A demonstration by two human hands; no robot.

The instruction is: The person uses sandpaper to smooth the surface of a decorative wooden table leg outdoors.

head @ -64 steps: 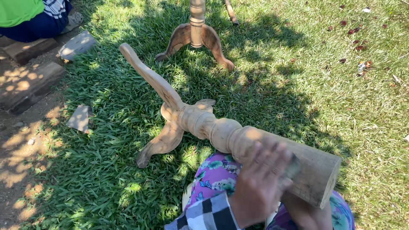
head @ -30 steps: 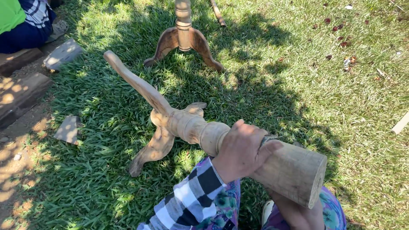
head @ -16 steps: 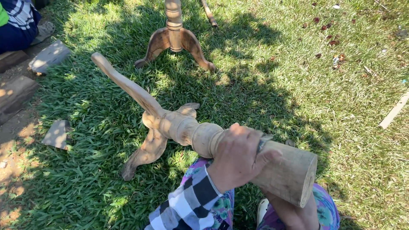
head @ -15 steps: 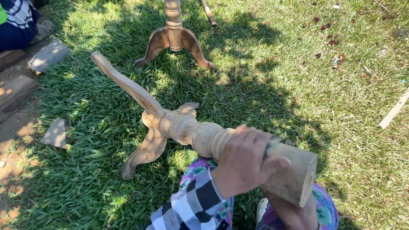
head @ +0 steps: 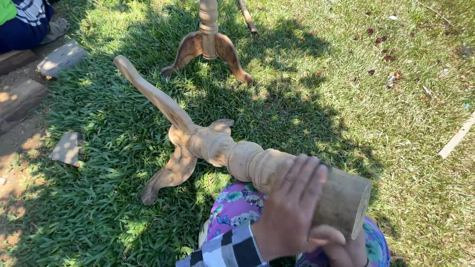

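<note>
The carved wooden pedestal (head: 232,153) lies tipped on its side across the person's lap, its curved legs splayed toward the far side of the grass (head: 346,99), one leg pointing up and away, another resting its tip on the ground. That seems to prop the piece so the thick turned column sits within easy reach. The left hand (head: 289,212) lies flat and open over the column near its blunt cut end, fingers spread along the wood, more pressing or rubbing than gripping. The right hand (head: 341,247) is tucked beneath that same end, curled against the underside as if bearing its weight; how tightly it closes I cannot tell. The floral trousers (head: 232,202) under the column cushion it. A second pedestal (head: 208,44) stands upright further off in the shade, and flat stones (head: 67,147) lie near the grass's left edge, where another person's clothing (head: 22,22) shows at the corner.
</note>
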